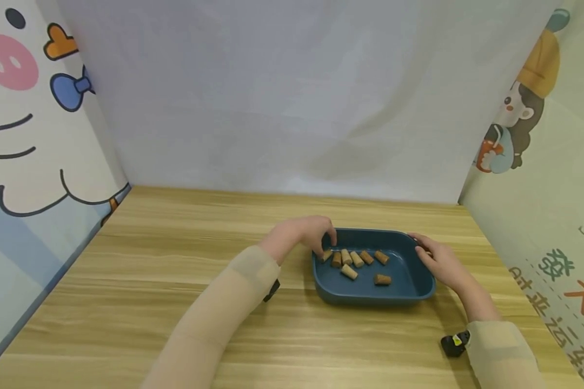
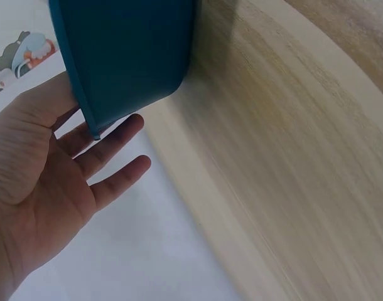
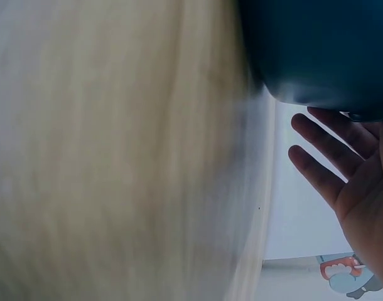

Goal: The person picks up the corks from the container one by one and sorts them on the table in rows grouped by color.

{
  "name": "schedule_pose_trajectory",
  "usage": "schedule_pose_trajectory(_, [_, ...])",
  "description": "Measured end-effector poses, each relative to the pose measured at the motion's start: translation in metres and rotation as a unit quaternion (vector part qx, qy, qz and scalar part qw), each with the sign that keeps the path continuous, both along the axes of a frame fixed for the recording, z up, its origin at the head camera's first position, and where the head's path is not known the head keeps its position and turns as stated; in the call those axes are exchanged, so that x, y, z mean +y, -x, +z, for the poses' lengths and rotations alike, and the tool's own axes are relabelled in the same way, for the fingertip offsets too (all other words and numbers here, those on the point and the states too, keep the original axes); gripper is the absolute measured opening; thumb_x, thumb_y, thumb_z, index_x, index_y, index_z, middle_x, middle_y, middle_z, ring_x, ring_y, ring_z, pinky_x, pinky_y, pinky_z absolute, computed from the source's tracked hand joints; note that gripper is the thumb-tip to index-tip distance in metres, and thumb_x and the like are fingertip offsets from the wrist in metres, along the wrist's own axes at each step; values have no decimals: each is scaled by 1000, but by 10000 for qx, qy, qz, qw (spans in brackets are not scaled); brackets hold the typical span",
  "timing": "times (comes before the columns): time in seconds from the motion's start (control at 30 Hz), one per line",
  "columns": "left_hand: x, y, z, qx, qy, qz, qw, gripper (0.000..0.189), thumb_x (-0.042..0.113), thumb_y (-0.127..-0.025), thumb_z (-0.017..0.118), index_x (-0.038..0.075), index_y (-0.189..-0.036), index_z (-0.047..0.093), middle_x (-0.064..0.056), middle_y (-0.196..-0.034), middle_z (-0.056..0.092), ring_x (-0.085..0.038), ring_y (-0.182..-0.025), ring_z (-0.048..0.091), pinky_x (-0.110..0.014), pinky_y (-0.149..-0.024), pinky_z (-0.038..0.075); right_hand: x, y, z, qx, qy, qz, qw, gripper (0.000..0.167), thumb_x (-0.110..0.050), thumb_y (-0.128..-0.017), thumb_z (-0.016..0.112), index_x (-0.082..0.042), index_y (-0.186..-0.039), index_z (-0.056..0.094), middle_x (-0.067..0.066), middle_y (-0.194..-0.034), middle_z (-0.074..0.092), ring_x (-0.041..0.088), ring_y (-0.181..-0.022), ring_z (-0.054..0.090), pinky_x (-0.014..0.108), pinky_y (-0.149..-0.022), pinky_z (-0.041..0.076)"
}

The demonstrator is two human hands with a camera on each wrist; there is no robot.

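Observation:
A deep blue rectangular tray point(image 1: 413, 278) stands on the table with several cork stoppers inside, such as a dark brown one point(image 1: 382, 279) and a pale one point(image 1: 349, 272). At its back left corner my left hand point(image 1: 307, 231) grips the wall, thumb over the rim close to a cork point(image 1: 327, 255). Two fingers point(image 2: 119, 179) of that hand stretch past the corner in the left wrist view. My right hand point(image 1: 443, 262) holds the back right corner, thumb inside the rim. In the right wrist view its fingers point(image 3: 333, 150) lie along the outside, partly hidden by the tray.
A wood-grain table point(image 1: 175, 254) lies under the tray. White cloth point(image 1: 272, 108) hangs behind it, and walls with cartoon prints rise at left and right. Each wrist carries a black camera point(image 1: 453, 344).

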State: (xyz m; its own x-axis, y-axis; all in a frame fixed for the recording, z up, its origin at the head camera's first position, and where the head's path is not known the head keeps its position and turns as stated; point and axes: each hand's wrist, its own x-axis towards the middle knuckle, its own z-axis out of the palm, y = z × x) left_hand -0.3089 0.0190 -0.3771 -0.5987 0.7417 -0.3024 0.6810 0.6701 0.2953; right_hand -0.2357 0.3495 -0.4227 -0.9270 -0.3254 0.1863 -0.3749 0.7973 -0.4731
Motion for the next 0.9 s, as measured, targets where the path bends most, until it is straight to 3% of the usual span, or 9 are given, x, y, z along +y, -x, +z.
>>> schedule_pose_trajectory(0.27, [6, 0, -6, -58, 247, 279, 9993, 37, 18, -81, 76, 21, -116, 66, -1, -128, 56, -13, -104, 58, -25, -82, 51, -1, -1, 2, -145, -21, -51, 9999, 40, -12, -101, 42, 2, -138, 42, 34, -125, 53, 47, -106, 57, 58, -84, 48])
schedule_pose_trajectory(0.6, [9, 0, -11, 24, 284, 402, 9988, 35, 15, -80, 76, 21, -114, 67, 0, -123, 59, -11, -100, 57, -25, -79, 50, -1, -1, 1, -77, 103, -65, 9999, 40, -13, -100, 44, 1, -138, 43, 31, -115, 59, 42, -100, 61, 54, -79, 50])
schedule_pose_trajectory(0.9, [10, -4, -9, 83, 347, 589, 9976, 33, 14, -81, 75, 18, -113, 67, 0, -119, 60, -12, -99, 56, -26, -82, 50, 2, -1, 0, -488, 524, 50, 9974, 45, -17, -100, 48, -9, -143, 40, 30, -132, 49, 46, -109, 56, 55, -82, 50])
